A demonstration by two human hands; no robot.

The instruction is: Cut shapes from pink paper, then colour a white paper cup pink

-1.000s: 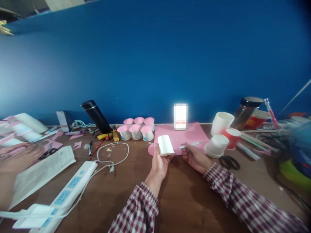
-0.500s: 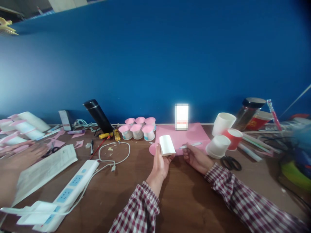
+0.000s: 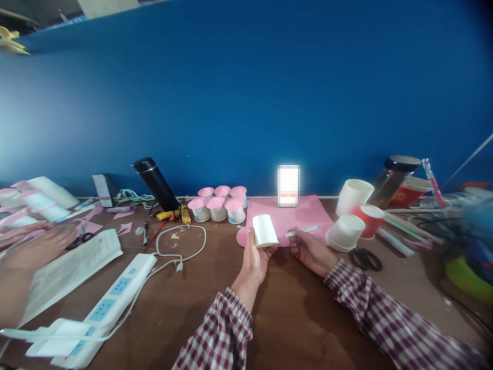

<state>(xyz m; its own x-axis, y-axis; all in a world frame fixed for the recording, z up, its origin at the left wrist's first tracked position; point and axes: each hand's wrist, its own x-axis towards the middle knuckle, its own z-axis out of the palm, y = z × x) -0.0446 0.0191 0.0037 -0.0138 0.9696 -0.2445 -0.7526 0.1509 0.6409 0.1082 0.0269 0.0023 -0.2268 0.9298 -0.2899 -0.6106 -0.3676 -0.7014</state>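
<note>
White cup (image 3: 265,230) in left hand (image 3: 254,261)

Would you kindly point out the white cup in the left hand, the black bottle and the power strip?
White cup (image 3: 265,230): head view, on its side wall.
Black bottle (image 3: 157,185): head view, mid-body.
Power strip (image 3: 109,304): head view, on its socketed top.
</note>
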